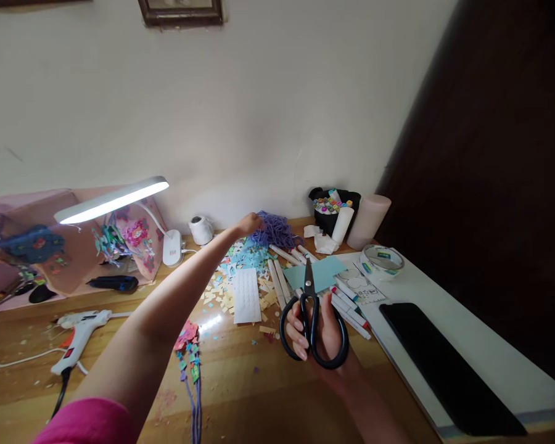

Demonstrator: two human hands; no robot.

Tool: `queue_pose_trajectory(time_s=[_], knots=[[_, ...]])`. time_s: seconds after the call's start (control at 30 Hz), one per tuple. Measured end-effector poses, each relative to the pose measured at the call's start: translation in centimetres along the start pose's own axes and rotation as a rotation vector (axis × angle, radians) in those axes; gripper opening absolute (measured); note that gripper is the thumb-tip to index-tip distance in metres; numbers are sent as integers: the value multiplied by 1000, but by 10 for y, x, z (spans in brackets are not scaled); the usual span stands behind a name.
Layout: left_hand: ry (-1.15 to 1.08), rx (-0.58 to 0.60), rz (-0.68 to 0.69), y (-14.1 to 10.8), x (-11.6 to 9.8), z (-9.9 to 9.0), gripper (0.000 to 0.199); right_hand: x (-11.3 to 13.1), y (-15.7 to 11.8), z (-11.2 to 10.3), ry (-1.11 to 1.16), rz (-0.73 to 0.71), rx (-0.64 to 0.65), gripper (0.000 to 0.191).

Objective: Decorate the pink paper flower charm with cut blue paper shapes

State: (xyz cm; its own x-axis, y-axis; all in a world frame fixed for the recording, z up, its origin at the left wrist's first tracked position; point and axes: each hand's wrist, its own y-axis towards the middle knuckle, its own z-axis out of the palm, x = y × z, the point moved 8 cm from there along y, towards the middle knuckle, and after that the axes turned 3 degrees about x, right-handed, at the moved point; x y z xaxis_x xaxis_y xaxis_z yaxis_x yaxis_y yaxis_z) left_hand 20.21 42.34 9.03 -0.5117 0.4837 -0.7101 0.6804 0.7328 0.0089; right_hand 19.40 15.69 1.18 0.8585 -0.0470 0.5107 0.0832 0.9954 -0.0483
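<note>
Black-handled scissors [309, 287] stand with blades up and closed, their handle loops around the fingers and thumb of my right hand [321, 333]. My left arm reaches far forward to a tangled pile of purple yarn [277, 230] near the wall. At the pile's left edge, my left hand [251, 223] has its fingers bent in against the strands; their tips are too small to make out. Beneath the scissors' blades lies a light blue paper sheet [326, 271]. A white sheet with rows of small bumps [246, 296] rests between the two hands.
Paper scraps [222, 287] and markers [351, 314] cover the middle. On the left are a lit lamp [115, 198], a glue gun [81, 336] and a pink box [74, 240]. A decorated purple string piece [193, 364] lies in front. At right are tape [382, 260] and a black phone-like slab [444, 370].
</note>
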Motion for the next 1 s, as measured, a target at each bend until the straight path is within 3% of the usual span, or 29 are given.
queue_pose_trajectory(time_s=[0.2,0.37,0.43,0.53,0.63,0.7,0.83,0.93,1.0], knots=[[-185,-210,-3,-3,-27,-39,34,-1,3,-2,12,0,-6,54],[-274,-347,129,-25,-77,-74,22,-3,6,-4,13,7,-12,59],[-303,-360,207,-40,-107,-84,12,-3,6,-3,16,8,-6,60],[-346,-328,330,-65,-149,-93,13,-3,2,0,20,5,14,57],[-387,-219,474,-93,-178,-89,13,-1,-2,3,17,0,29,53],[-286,-209,554,-115,-188,-86,14,0,-3,5,8,-1,38,52],[58,-400,631,-163,-194,-84,16,-4,-4,6,-21,17,51,49],[122,-495,572,-190,-190,-88,18,-10,-6,6,-39,42,60,46],[93,-482,449,-200,-179,-93,17,-14,-7,7,-46,65,65,44]])
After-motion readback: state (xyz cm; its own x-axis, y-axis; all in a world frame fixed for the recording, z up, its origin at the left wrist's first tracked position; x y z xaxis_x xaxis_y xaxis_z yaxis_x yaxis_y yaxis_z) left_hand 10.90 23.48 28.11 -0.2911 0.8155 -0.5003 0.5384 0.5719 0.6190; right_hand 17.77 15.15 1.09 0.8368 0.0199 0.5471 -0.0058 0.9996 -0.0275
